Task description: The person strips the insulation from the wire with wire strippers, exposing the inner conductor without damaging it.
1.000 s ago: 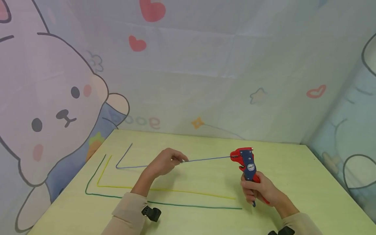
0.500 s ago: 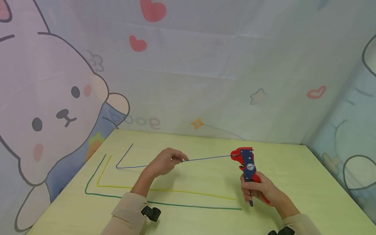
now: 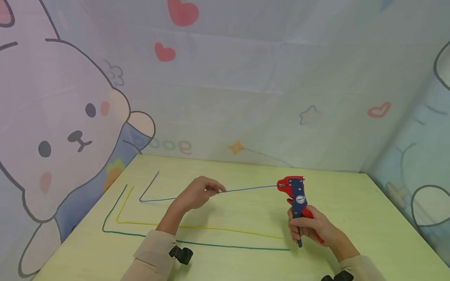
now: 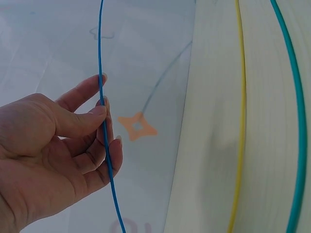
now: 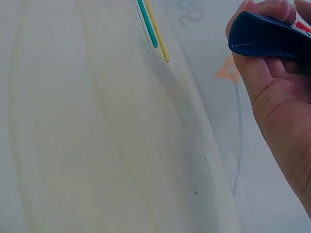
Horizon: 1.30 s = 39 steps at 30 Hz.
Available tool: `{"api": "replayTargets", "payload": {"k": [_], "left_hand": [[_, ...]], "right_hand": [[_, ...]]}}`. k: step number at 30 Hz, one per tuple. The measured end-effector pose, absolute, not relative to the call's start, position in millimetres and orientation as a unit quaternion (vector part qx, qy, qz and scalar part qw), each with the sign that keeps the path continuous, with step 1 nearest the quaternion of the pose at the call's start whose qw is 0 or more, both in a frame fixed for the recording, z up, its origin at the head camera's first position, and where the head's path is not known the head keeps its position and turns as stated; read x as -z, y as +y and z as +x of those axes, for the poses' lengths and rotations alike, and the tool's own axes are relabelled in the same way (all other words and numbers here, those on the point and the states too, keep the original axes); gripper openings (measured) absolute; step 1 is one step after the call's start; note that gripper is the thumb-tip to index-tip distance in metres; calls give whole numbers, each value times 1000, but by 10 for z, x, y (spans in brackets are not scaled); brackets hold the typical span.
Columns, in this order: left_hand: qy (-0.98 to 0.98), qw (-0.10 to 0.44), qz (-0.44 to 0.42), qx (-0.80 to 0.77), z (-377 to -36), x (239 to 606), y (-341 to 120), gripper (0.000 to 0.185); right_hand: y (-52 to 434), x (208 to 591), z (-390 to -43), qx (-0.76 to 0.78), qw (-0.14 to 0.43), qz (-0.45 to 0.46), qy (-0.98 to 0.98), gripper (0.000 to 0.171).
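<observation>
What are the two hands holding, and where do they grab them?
The left hand pinches the blue wire partway along it. The right hand grips the red and blue wire stripper by its handles.

Not much going on over this last second tbh. The wire stripper (image 3: 296,197) has drifted a tiny bit to the right and a touch lower in the head view, so its red head sits slightly further from the left hand (image 3: 197,194) than before. The right hand (image 3: 311,228) has tightened on the handles: the dark blue handle now hangs more straight down, with its tip a bit left of where it was a second ago. The blue wire (image 3: 246,189) between the fingers (image 4: 99,110) and the stripper's head looks a hair longer.
</observation>
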<state>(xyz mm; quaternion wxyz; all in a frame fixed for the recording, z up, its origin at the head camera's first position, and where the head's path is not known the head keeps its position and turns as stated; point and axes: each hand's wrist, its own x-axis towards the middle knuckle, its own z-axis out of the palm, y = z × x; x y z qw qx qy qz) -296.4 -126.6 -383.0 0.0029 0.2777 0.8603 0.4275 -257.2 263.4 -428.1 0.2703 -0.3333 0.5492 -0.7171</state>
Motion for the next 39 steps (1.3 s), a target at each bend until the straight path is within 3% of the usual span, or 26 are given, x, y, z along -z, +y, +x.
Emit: {"api": "replayTargets", "payload": {"k": [39], "left_hand": [[864,13,269,-425,-2926,3769,-1302,32]], "right_hand": [[2650,4251,-2564,720,305,-368,503,29]]}}
